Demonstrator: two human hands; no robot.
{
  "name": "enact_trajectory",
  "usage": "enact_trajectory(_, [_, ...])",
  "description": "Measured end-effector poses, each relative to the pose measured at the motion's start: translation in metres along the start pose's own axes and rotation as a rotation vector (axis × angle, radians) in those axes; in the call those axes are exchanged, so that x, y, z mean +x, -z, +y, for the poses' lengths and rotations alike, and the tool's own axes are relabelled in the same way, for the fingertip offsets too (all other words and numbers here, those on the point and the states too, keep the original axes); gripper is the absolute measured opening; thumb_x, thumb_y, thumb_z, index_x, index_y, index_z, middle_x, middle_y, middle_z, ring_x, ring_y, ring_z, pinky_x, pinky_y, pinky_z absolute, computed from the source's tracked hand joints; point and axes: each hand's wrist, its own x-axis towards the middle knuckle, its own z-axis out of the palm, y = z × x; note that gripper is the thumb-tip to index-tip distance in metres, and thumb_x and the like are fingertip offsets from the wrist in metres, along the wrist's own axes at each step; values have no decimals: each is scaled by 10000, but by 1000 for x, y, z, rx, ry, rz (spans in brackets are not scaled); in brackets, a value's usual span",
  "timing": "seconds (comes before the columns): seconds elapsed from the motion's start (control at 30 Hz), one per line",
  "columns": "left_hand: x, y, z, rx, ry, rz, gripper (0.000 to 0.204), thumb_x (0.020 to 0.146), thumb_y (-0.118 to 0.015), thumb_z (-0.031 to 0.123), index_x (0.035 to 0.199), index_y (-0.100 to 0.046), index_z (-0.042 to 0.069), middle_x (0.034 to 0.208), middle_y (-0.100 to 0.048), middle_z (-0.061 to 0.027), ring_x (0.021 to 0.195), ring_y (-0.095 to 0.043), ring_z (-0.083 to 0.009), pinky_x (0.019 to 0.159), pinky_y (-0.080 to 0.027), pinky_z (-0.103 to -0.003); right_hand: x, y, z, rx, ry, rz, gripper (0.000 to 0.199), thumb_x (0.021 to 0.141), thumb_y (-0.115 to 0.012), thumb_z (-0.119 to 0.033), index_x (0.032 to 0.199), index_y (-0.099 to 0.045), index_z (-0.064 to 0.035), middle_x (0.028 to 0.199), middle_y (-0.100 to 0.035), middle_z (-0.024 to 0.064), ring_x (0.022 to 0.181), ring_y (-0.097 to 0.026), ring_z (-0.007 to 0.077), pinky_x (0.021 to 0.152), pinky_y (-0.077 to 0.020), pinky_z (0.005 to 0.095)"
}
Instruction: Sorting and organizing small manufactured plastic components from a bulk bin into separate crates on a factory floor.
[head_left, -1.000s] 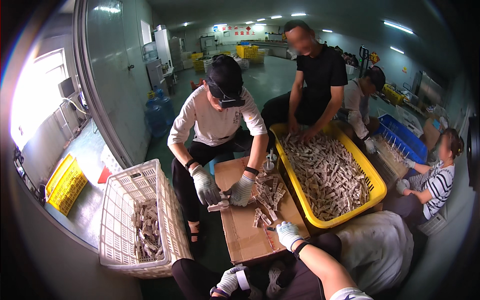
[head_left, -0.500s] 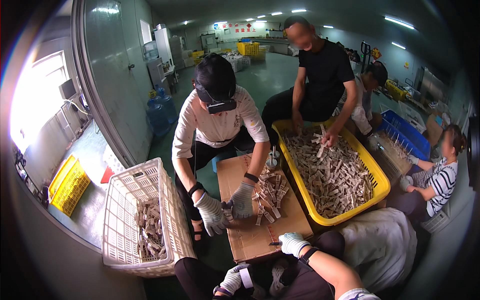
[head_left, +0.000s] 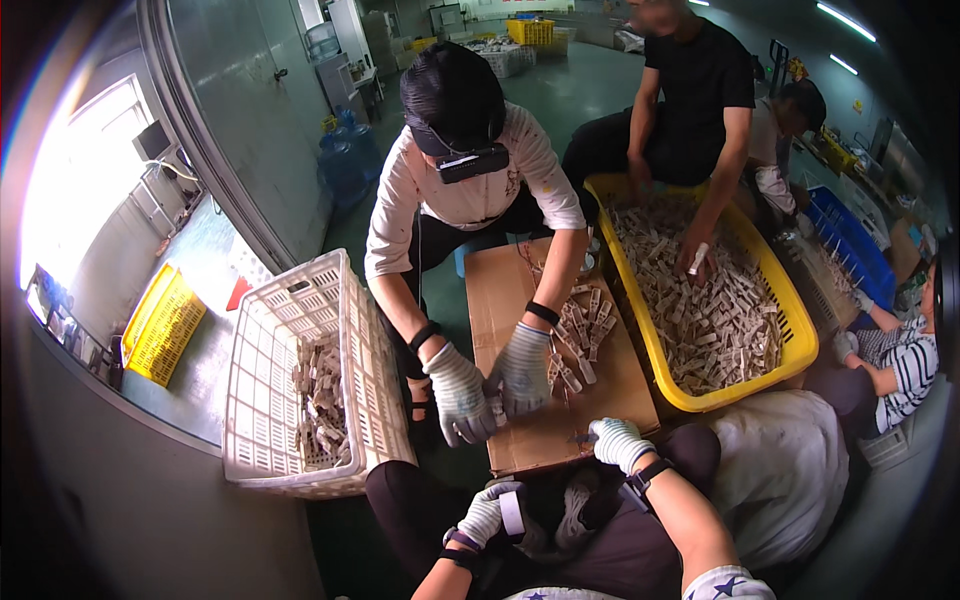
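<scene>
blue water jugs [head_left: 342,172] beside grey door [head_left: 240,120] | yellow crate [head_left: 165,330], left | bright window [head_left: 85,180], left

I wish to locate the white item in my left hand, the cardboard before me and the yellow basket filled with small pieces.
White item [head_left: 512,514]: head view, on its pale face.
Cardboard [head_left: 537,438]: head view, on its bare top.
Yellow basket [head_left: 703,401]: head view, on its near rim.

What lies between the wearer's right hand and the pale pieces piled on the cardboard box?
In the head view, a bare stretch of the cardboard box separates the right hand from the pale pieces.
</scene>
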Motion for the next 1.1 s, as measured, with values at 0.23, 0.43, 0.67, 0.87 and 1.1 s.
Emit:
enact_trajectory(0.23, [-3, 0, -4, 71, -8, 8, 222, 852, -644, -31, 1063, -681, 28, 980, -692, -68, 843, -665, -154, 758, -557, -294, -2, -5, 0, -2, 39, 24, 260, 812, -558, -148, 1054, -648, -115, 1137, -647, 140, 1078, -609, 330, 907, -478, 445])
enact_trajectory(0.43, [5, -7, 4, -41, -41, 77, 214, 840, -637, -47, 1044, -676, 8, 965, -693, -84, 824, -677, -175, 729, -569, -309, -3, -3, -6, -126, 28, 5, 253, 831, -548, -157, 1062, -645, -127, 1126, -652, 135, 1065, -617, 325, 887, -489, 445])
enact_trajectory(0.67, [5, -8, 0, 40, -25, 68, 238, 860, -601, -38, 1069, -676, 49, 943, -692, -57, 787, -670, -162, 707, -568, -312, -4, 2, -7, -59, 11, -24, 220, 823, -591, -174, 1028, -654, -123, 1065, -670, 135, 1023, -636, 326, 872, -503, 436])
enact_trajectory(0.87, [7, -4, -3, 36, -41, 92, 247, 858, -607, -36, 1074, -673, 65, 910, -687, -27, 769, -664, -148, 690, -564, -304, -6, 4, -16, -42, -16, -43, 247, 837, -563, -213, 1043, -645, -103, 1095, -651, 160, 1043, -624, 325, 886, -499, 438])
enact_trajectory(1.1, [-5, -13, -3, 170, -136, 85, 190, 838, -649, -43, 971, -710, 79, 889, -679, -7, 721, -637, -116, 625, -530, -262, -9, -2, -17, -97, 25, 16, 275, 853, -530, -244, 1047, -631, -78, 1096, -643, 176, 1034, -619, 345, 906, -484, 449])
